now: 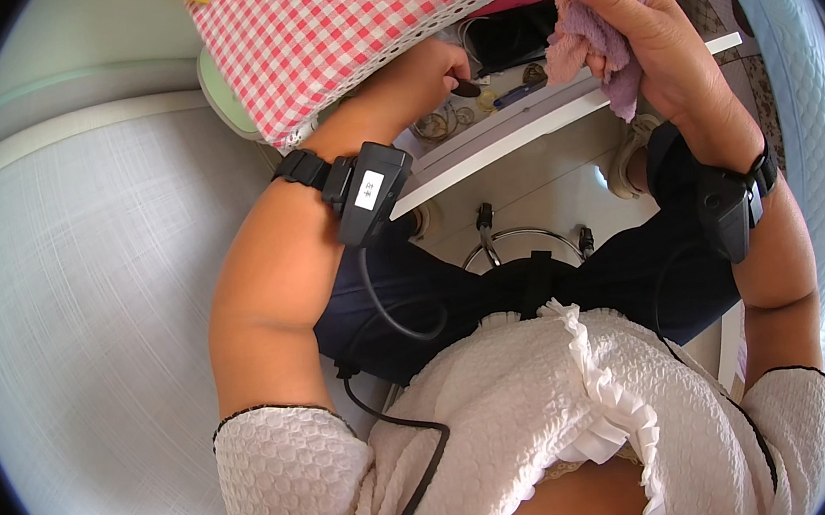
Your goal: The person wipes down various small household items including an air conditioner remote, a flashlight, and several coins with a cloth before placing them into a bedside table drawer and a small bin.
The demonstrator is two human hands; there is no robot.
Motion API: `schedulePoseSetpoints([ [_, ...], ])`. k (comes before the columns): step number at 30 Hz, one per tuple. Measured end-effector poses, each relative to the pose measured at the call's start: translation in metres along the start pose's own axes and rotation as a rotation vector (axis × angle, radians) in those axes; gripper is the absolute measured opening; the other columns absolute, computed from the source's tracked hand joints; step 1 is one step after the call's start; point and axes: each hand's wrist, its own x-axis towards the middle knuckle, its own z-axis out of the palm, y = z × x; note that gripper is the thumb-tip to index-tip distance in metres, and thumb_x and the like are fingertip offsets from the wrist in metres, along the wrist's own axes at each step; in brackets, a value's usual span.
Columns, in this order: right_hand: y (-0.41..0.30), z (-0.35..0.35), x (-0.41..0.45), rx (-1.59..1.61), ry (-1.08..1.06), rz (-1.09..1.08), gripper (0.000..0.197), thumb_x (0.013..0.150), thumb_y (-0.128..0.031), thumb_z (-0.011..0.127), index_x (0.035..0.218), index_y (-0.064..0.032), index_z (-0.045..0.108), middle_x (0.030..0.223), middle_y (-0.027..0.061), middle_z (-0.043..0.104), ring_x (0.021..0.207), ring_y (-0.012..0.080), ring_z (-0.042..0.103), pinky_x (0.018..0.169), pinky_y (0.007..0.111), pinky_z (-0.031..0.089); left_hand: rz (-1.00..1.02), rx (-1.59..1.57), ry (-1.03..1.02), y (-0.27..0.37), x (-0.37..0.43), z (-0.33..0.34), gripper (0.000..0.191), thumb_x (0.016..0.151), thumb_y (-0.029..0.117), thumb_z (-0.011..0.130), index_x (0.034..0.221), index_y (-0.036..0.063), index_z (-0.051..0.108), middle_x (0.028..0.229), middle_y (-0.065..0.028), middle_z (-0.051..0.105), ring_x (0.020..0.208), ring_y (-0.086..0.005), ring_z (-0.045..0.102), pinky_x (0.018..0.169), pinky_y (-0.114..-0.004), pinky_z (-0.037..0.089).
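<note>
An open white drawer (499, 146) is in front of me, partly under a red-and-white checked cloth. My left hand (442, 73) reaches into it, its fingertips closed on a small dark oval object (466, 90) whose kind I cannot make out. Raised over the drawer's right part, my right hand (649, 36) grips a purple and pink towelling cloth (601, 4). Close to my left hand lie a blue pen (512, 95), a yellow round item (486, 101) and some thin ring-shaped trinkets (436, 125). Farther back is a black flat item (516, 35), partly covered by the right hand's cloth.
The checked tablecloth (372, 13) with a lace edge hangs over the drawer. A pale fabric-covered surface (107, 289) fills the left side. Light-blue quilted bedding (803, 103) runs along the right. Below the drawer are a chrome ring base (534, 229) and my legs.
</note>
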Motion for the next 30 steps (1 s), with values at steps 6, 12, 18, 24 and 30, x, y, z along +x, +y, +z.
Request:
schedulePoseSetpoints([
  [6, 0.001, 0.000, 0.000, -0.004, -0.002, 0.015, 0.039, 0.087, -0.043, 0.064, 0.089, -0.0040, 0.061, 0.071, 0.0032, 0.061, 0.053, 0.0064, 0.055, 0.046, 0.018, 0.042, 0.031, -0.004, 0.002, -0.005, 0.002, 0.000, 0.016, 0.079, 0.005, 0.064, 0.095, 0.0066, 0.067, 0.083, -0.0100, 0.068, 0.077, -0.0225, 0.064, 0.070, -0.033, 0.049],
  [12, -0.001, 0.001, -0.001, 0.000, -0.010, 0.016, 0.039, 0.088, -0.042, 0.064, 0.091, -0.0037, 0.061, 0.073, 0.0036, 0.061, 0.056, 0.0068, 0.056, 0.047, 0.019, 0.043, 0.013, 0.015, -0.004, -0.013, 0.003, 0.000, 0.016, 0.083, 0.009, 0.059, 0.096, 0.0051, 0.067, 0.084, -0.0095, 0.066, 0.077, -0.0208, 0.062, 0.071, -0.033, 0.048],
  [18, -0.001, 0.002, -0.002, 0.023, -0.022, 0.020, 0.038, 0.088, -0.041, 0.064, 0.093, -0.0040, 0.060, 0.073, 0.0037, 0.062, 0.057, 0.0067, 0.056, 0.047, 0.019, 0.043, 0.026, 0.047, 0.133, -0.028, 0.000, 0.007, 0.020, 0.088, 0.016, 0.051, 0.093, 0.0037, 0.066, 0.082, -0.0075, 0.065, 0.074, -0.0181, 0.059, 0.069, -0.032, 0.047],
  [24, -0.012, 0.005, -0.001, 0.251, -0.060, 0.063, 0.022, 0.091, -0.024, 0.063, 0.100, -0.0044, 0.058, 0.083, -0.0008, 0.055, 0.071, 0.0075, 0.052, 0.065, 0.022, 0.047, 0.011, 0.037, 0.019, -0.011, -0.002, -0.005, 0.014, 0.085, 0.011, 0.057, 0.091, 0.0040, 0.068, 0.081, -0.0084, 0.066, 0.075, -0.0183, 0.061, 0.072, -0.033, 0.048],
  [30, -0.025, 0.012, -0.007, 0.250, -0.023, 0.101, 0.024, 0.090, -0.025, 0.064, 0.100, -0.0038, 0.058, 0.083, -0.0007, 0.055, 0.072, 0.0076, 0.053, 0.066, 0.021, 0.047, 0.114, 0.303, -0.206, 0.003, -0.010, -0.008, 0.021, 0.071, 0.006, 0.070, 0.091, 0.0104, 0.068, 0.093, -0.0073, 0.063, 0.093, -0.0259, 0.061, 0.079, -0.037, 0.049],
])
